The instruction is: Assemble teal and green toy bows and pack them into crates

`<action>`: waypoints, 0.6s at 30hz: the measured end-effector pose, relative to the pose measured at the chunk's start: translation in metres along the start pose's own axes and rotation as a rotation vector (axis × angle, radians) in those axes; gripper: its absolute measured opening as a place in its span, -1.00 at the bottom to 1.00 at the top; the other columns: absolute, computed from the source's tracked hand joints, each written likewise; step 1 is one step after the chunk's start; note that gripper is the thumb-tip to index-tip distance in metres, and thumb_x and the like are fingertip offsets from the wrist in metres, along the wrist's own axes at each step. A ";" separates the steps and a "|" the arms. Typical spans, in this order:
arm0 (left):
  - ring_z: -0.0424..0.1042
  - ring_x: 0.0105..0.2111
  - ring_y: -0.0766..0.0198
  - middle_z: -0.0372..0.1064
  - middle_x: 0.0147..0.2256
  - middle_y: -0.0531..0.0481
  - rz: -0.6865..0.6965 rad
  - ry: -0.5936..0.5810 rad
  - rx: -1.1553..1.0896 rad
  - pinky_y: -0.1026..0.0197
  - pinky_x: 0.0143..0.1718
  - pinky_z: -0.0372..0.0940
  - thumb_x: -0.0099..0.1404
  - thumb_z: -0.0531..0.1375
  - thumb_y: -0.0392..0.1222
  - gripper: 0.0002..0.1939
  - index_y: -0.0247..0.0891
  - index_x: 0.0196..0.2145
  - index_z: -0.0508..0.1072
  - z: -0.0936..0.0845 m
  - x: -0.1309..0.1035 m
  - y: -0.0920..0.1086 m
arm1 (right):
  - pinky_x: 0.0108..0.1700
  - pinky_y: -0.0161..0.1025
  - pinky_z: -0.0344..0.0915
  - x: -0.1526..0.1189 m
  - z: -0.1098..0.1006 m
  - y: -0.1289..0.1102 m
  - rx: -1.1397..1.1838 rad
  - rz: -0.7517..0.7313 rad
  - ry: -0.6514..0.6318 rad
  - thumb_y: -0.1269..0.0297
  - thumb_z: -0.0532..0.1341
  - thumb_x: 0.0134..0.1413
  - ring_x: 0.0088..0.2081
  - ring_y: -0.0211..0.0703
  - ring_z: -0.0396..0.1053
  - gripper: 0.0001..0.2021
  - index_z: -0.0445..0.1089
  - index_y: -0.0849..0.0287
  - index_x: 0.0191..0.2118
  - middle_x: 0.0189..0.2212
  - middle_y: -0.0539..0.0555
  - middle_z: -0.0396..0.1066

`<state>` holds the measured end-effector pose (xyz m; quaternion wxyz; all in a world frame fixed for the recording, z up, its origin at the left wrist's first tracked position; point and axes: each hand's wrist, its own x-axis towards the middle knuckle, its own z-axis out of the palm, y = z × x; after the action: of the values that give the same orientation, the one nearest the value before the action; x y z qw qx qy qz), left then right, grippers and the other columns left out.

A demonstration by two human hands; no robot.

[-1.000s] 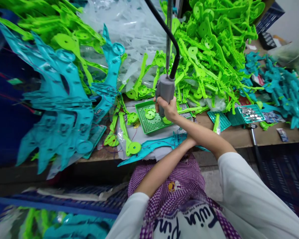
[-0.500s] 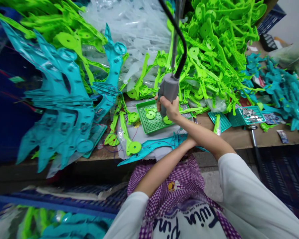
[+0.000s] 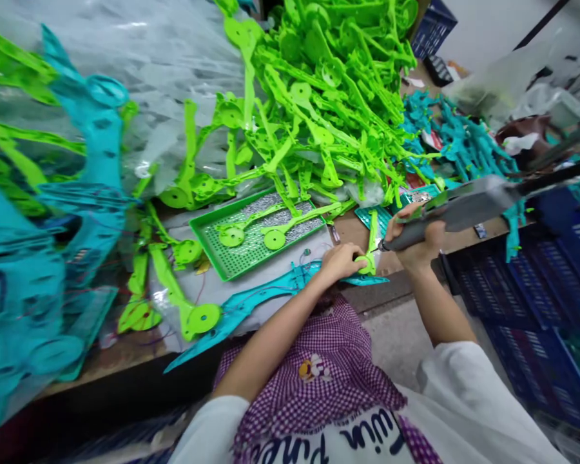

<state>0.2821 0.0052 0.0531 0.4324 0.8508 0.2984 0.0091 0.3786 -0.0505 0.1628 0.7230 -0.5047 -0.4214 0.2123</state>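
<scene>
My right hand (image 3: 418, 245) is wrapped around a grey electric screwdriver (image 3: 457, 206), tilted nearly level with its bit pointing left. The bit's tip is close to the round end of a lime-green plastic arm (image 3: 365, 263) at the table's front edge. My left hand (image 3: 342, 261) grips that round end with its fingertips. A long turquoise plastic part (image 3: 246, 298) with thin wires lies below the left wrist. Behind it, a green perforated tray (image 3: 211, 248) contains many small silvery screws and two lime-green arms.
Lime-green arms (image 3: 319, 122) are heaped at the back, beside whitish translucent pieces (image 3: 164, 71). Turquoise parts (image 3: 19, 258) stack up at the left, and more turquoise pieces (image 3: 473, 142) lie at the right. Dark blue crates (image 3: 526, 361) stand below on the right.
My right hand has swung the screwdriver from upright over the tray to the right, tilting it nearly level. My left hand has come to the lime-green arm at the edge. The view has shifted right.
</scene>
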 end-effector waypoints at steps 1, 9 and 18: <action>0.48 -0.02 0.10 0.52 -0.01 0.00 0.003 0.003 -0.001 0.14 0.00 0.32 0.26 0.25 -0.03 -0.70 -0.07 -0.07 0.58 0.000 0.000 -0.001 | -0.72 -0.30 0.08 -0.007 -0.012 0.003 -0.036 0.035 0.014 -0.43 0.26 -0.32 -0.76 -0.26 0.13 -0.41 0.32 0.06 -0.46 -0.77 -0.15 0.09; 0.51 -0.16 0.12 0.56 -0.12 -0.05 -0.001 0.007 -0.010 0.14 -0.13 0.33 0.24 0.24 -0.05 -0.70 -0.13 -0.10 0.60 0.002 0.004 -0.002 | -0.61 -0.20 0.24 -0.037 -0.040 0.028 -0.065 0.150 -0.047 -0.43 0.27 -0.34 -0.68 -0.16 0.27 -0.40 0.38 0.05 -0.39 -0.73 -0.08 0.24; 0.50 -0.15 0.10 0.57 -0.13 -0.04 -0.037 0.037 0.010 0.13 -0.13 0.32 0.22 0.26 -0.06 -0.72 -0.10 -0.13 0.61 -0.002 0.007 0.005 | -0.60 -0.23 0.25 -0.041 -0.048 0.051 -0.088 0.174 -0.035 -0.39 0.30 -0.35 -0.66 -0.17 0.31 -0.41 0.35 0.07 -0.40 -0.72 -0.11 0.22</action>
<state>0.2895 0.0077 0.0567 0.4225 0.8472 0.3218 0.0153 0.4013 -0.0869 0.0936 0.6714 -0.5670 -0.3971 0.2644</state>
